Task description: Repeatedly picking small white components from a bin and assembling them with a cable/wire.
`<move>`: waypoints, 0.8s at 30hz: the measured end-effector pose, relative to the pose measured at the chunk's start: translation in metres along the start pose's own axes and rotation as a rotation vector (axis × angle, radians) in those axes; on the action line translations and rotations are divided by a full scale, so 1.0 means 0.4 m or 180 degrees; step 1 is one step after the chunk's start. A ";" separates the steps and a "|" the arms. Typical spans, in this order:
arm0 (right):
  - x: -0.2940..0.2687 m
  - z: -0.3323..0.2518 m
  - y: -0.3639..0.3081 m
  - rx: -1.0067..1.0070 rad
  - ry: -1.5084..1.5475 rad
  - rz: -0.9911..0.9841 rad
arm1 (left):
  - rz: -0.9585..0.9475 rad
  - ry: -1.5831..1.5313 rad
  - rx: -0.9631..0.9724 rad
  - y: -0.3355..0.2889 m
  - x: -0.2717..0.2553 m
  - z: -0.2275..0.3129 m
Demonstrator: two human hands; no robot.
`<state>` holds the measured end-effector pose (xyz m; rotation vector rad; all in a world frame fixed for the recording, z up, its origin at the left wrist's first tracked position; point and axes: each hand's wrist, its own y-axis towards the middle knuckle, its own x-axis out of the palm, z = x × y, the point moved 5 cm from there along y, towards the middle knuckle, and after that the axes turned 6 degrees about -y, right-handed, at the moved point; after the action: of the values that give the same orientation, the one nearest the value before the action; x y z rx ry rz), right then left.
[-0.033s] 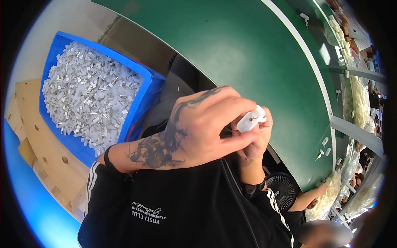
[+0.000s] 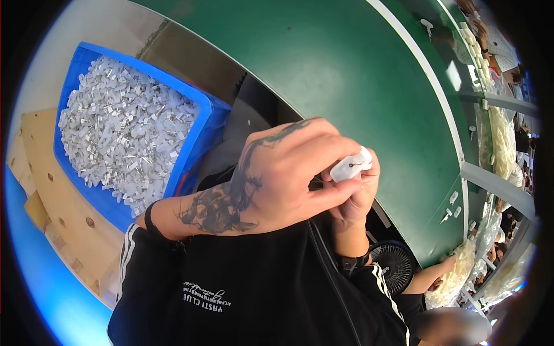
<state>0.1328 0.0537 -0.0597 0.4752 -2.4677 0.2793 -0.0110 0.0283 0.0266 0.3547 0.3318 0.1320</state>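
Observation:
My left hand (image 2: pixel 271 179), tattooed across its back, is raised close to the camera with its fingers curled. A small white plastic part (image 2: pixel 349 167) with a dark hole in its face is pinched at the fingertips. My right hand (image 2: pixel 360 199) comes up from below behind the left hand and closes on the same part from the other side. Both forearms wear black sleeves with white stripes. The underside of the part is hidden by my fingers.
A blue bin (image 2: pixel 199 144) heaped with small white parts with metal pins (image 2: pixel 121 132) stands at my left on cardboard (image 2: pixel 63 213). A green conveyor belt (image 2: pixel 358 75) runs ahead, with a few white pieces (image 2: pixel 453 205) on it. A small black fan (image 2: pixel 395 262) and another person's hand (image 2: pixel 444 268) are at lower right.

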 end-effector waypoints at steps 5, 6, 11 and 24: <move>0.012 -0.016 -0.005 -0.0072 0.0144 -0.0072 | -0.0077 -0.0515 -0.0142 0.002 0.003 -0.005; 0.017 -0.020 -0.004 -0.0073 0.0131 -0.0066 | -0.0045 -0.0538 -0.0106 0.003 0.004 -0.008; 0.023 -0.015 -0.018 0.0179 0.0373 -0.0020 | -0.0226 -0.0565 -0.0055 0.013 -0.001 -0.007; 0.039 -0.020 0.015 0.0181 0.0271 -0.0389 | -0.0388 -0.0721 -0.0196 0.017 0.003 -0.026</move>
<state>0.1226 0.0575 -0.0446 0.6228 -2.3425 0.3137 -0.0138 0.0380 0.0195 0.2843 0.1247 -0.0180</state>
